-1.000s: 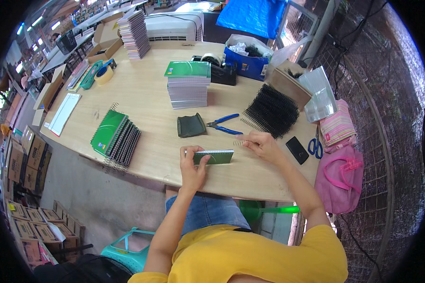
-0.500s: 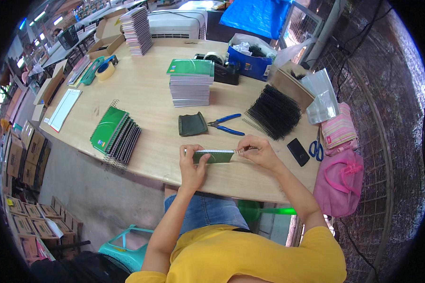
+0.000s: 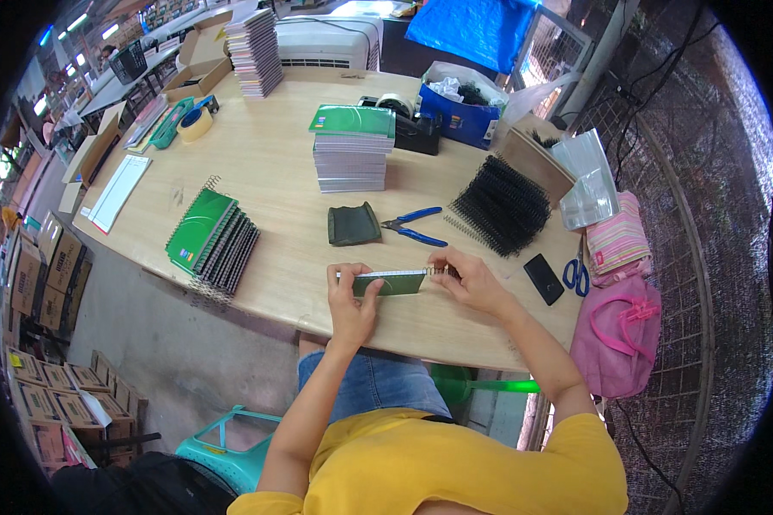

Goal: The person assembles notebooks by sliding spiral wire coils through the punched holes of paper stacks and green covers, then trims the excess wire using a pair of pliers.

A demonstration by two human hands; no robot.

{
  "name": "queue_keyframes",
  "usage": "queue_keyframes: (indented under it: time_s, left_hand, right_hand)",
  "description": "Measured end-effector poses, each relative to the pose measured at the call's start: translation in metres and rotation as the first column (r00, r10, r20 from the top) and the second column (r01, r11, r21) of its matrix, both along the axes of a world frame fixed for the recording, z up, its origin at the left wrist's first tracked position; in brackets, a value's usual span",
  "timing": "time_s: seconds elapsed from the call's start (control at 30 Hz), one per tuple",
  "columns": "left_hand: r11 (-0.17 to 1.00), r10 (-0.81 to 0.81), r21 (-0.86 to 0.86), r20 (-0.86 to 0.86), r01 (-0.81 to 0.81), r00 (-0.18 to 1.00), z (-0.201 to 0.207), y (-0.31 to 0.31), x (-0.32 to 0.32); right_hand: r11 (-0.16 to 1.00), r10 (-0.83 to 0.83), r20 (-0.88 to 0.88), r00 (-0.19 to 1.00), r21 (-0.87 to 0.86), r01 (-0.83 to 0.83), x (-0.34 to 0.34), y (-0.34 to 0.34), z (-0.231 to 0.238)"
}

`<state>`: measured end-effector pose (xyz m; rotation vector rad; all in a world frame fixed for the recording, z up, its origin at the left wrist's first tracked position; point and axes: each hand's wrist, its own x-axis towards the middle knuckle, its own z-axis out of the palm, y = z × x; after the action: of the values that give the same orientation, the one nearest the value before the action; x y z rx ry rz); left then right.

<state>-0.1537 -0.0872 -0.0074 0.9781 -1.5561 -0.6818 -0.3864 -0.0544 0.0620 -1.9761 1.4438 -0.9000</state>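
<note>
At the table's front edge, a green-covered notebook (image 3: 399,284) stands on edge in my left hand (image 3: 352,302), thumb in front and fingers behind. My right hand (image 3: 468,279) pinches a dark spiral wire coil (image 3: 434,271) at the notebook's right end; how far the coil runs into the holes is too small to tell. Beyond my hands lie a dark pad (image 3: 353,225) and blue-handled pliers (image 3: 414,227). Several coil-bound green notebooks (image 3: 208,236) are stacked to the left. Farther back stands a stack of unbound green-covered books (image 3: 351,148). A pile of black coils (image 3: 501,204) lies to the right.
Right of my hand are a black phone (image 3: 543,279), blue scissors (image 3: 576,275) and a pink bag (image 3: 615,339). A tape dispenser (image 3: 408,124) and a blue box (image 3: 460,116) stand behind. Yellowish tape (image 3: 195,125) and a tall book stack (image 3: 253,53) are far left.
My right fingers have shifted slightly at the coil by the notebook's right end. My left hand keeps its hold. The whole view has moved a little.
</note>
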Motion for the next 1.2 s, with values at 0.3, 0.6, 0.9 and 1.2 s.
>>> queue_keyframes:
  time_s: [0.3, 0.6, 0.9, 1.2]
  left_hand:
    - [1.000, -0.004, 0.009, 0.000, 0.004, 1.000, 0.003, 0.000, 0.001]
    - [1.000, 0.001, -0.016, 0.002, -0.001, 1.000, -0.001, -0.001, 0.002]
    - [1.000, -0.005, -0.006, 0.074, 0.005, 0.997, 0.005, -0.003, 0.038]
    - [0.999, 0.042, 0.029, 0.084, -0.044, 0.996, 0.001, -0.008, 0.051]
  right_hand:
    - [0.989, 0.022, -0.201, 0.979, -0.137, -0.050, 0.008, -0.008, -0.012]
    - [0.990, 0.007, -0.243, 0.970, -0.132, -0.040, 0.020, -0.007, -0.002]
    - [0.736, 0.112, -0.797, 0.594, -0.336, -0.588, 0.041, -0.126, 0.022]
    - [0.799, 0.547, -0.418, 0.725, 0.004, -0.601, 0.061, -0.153, 0.038]
